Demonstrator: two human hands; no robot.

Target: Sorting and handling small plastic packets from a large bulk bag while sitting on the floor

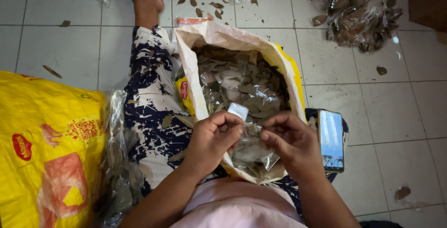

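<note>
Clear plastic pouch of dried brown leaves (249, 153) pinched at its mouth by left hand (212, 139) & right hand (291, 144) fingers over open white woven sack (233, 37); step looks like closing the pouch, next needs a firm fold w/o spilling.

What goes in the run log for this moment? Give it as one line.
left hand: pinches small clear packet | right hand: pinches same packet | below: open sack of dried leaves | phone: on right leg

Glossy clear plastic pouch (249, 151); woven plastic sack (195, 70); smooth glazed floor tiles (396, 107).
</note>
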